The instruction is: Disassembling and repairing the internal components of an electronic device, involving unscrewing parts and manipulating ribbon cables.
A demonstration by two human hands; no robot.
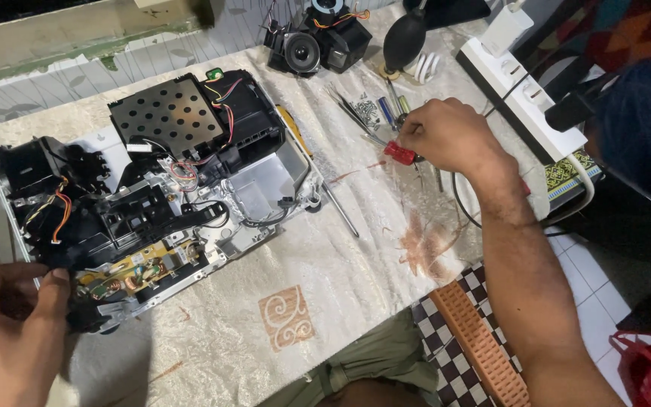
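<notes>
The left hand (9, 316) curls its fingers on the near-left corner of the opened projector chassis (152, 196) lying on the cloth-covered table (340, 256). Farther right, the right hand (446, 136), arm outstretched, grips a red-handled screwdriver (399, 153) among loose tools (371, 113).

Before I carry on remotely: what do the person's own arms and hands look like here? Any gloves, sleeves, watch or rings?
Both are bare. The left hand shows no glove or ring, and only the hand and wrist are in frame. The right hand is also ungloved, with no ring visible; its forearm is uncovered and hairy all the way to the frame's edge, with no sleeve, watch or band in view.
</notes>
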